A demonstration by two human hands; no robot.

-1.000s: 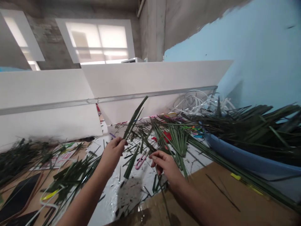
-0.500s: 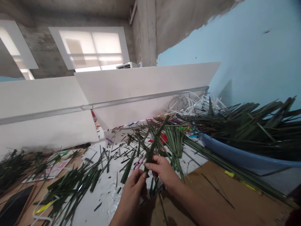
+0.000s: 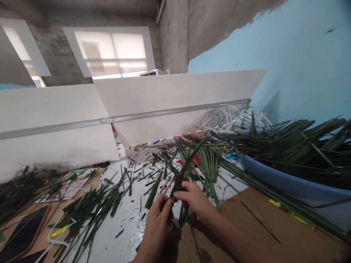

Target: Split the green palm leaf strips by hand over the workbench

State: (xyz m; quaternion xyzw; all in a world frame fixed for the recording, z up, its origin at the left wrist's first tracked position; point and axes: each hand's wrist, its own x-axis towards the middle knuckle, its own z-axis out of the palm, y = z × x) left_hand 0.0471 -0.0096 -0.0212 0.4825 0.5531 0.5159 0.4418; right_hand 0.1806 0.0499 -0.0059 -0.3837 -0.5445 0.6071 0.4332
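A long green leaf strip slants up and away to the right from between my two hands. My left hand pinches it near its lower end, thumb and fingers pressed together. Just above, my right hand grips the same strip between thumb and fingers. What lies under my fingers is hidden. Beyond my hands, a fan of cut green leaf strips lies on the white surface. A single wide leaf piece rests to the left of the held strip, beside pink sticks.
A blue basin heaped with dark green leaves stands at right. Brown cardboard lies at front right. More leaf strips spread at left near a dark phone-like slab. White straps are coiled at the back.
The view has shifted a little, so the scene sits slightly more to the right. Both hands stay on the leaf strip, which now leans further right.
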